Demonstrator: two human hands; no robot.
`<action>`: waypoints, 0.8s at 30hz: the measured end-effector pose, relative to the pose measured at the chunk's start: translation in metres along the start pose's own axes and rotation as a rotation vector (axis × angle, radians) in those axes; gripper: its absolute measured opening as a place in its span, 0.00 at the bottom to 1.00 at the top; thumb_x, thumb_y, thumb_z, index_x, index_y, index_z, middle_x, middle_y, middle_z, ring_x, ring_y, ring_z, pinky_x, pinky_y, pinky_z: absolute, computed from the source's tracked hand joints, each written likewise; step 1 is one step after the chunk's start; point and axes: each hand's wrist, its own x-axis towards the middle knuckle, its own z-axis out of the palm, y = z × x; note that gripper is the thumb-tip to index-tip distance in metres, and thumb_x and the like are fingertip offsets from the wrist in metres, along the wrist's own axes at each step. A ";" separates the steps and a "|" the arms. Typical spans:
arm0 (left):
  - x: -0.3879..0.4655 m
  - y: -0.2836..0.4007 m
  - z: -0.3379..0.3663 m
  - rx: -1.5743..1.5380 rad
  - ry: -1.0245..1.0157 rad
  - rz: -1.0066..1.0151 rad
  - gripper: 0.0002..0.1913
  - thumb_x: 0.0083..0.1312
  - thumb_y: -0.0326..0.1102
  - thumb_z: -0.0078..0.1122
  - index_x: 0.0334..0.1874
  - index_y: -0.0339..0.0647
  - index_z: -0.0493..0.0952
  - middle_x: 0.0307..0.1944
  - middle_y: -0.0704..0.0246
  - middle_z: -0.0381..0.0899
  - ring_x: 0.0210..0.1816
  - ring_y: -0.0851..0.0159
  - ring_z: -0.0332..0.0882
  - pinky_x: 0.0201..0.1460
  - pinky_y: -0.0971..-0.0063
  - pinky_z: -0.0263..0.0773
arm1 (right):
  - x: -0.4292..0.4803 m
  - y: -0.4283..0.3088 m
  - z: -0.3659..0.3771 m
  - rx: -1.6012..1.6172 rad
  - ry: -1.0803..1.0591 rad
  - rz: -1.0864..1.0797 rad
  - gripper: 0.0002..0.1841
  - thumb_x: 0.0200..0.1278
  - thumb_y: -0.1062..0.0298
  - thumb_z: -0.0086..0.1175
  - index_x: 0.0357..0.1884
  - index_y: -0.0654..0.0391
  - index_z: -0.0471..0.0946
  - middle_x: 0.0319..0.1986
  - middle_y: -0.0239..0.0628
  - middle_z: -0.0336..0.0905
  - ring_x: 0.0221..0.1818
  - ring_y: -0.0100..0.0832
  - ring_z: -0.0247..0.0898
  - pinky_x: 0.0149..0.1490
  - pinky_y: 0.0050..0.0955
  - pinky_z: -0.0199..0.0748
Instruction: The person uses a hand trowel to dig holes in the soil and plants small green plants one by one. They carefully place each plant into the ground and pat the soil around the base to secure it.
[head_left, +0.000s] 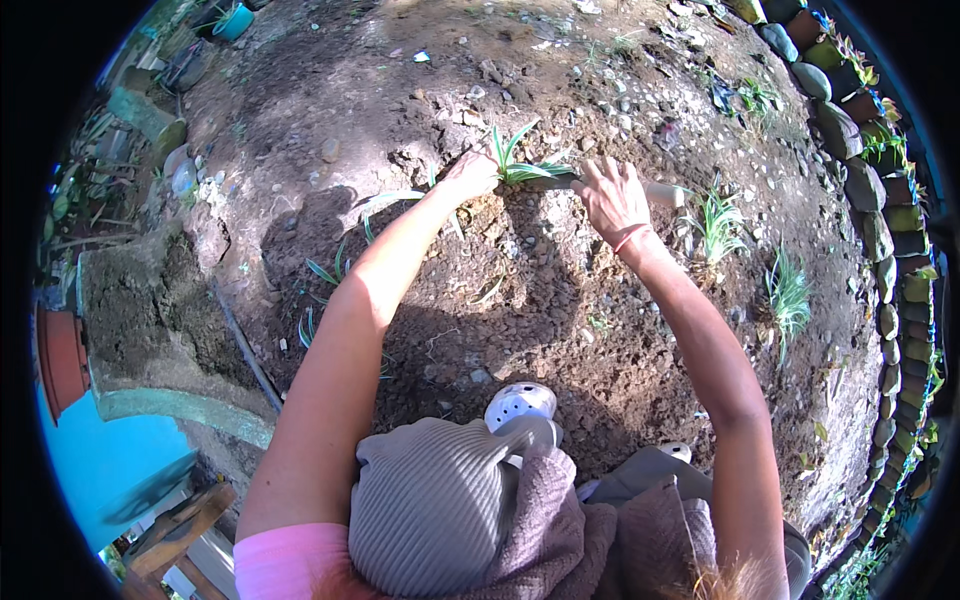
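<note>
A small spider plant (517, 166) with white-edged green leaves stands in the loose soil ahead of me. My left hand (474, 174) is at its left side, fingers closed around the base, partly hidden by leaves. My right hand (611, 196) grips a hand tool (666, 195) with a pale cylindrical wooden handle. The tool lies nearly level, and its dark blade runs left toward the plant's base. Leaves and soil hide the blade's tip. More striped leaves (324, 271) show beside my left forearm.
Two grassy plants (718, 225) (787, 294) grow to the right. A curved border of stones (862, 186) and potted plants runs along the right rim. At left are a concrete block (165, 315), a stick (246, 345) and a terracotta-coloured planter (63, 364). My white clog (520, 403) rests on the soil.
</note>
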 end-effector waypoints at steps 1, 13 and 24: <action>0.002 -0.002 0.000 0.008 -0.006 0.002 0.05 0.45 0.27 0.54 0.26 0.35 0.73 0.18 0.55 0.72 0.25 0.54 0.74 0.29 0.64 0.69 | 0.000 0.000 0.001 -0.032 -0.031 -0.033 0.16 0.64 0.66 0.37 0.47 0.42 0.76 0.53 0.36 0.64 0.54 0.37 0.60 0.54 0.40 0.59; 0.008 -0.003 -0.009 -0.020 -0.144 -0.035 0.09 0.53 0.27 0.52 0.37 0.38 0.74 0.23 0.56 0.74 0.26 0.56 0.75 0.29 0.64 0.69 | 0.006 -0.010 0.005 0.069 -0.062 0.037 0.14 0.62 0.65 0.40 0.44 0.45 0.78 0.54 0.35 0.63 0.56 0.37 0.57 0.56 0.41 0.56; -0.002 0.004 -0.040 -0.136 -0.272 0.024 0.19 0.49 0.31 0.58 0.45 0.39 0.72 0.31 0.58 0.75 0.32 0.56 0.75 0.36 0.67 0.71 | 0.006 -0.015 0.004 0.079 -0.008 0.014 0.12 0.60 0.66 0.43 0.41 0.48 0.78 0.52 0.37 0.64 0.57 0.38 0.57 0.56 0.41 0.57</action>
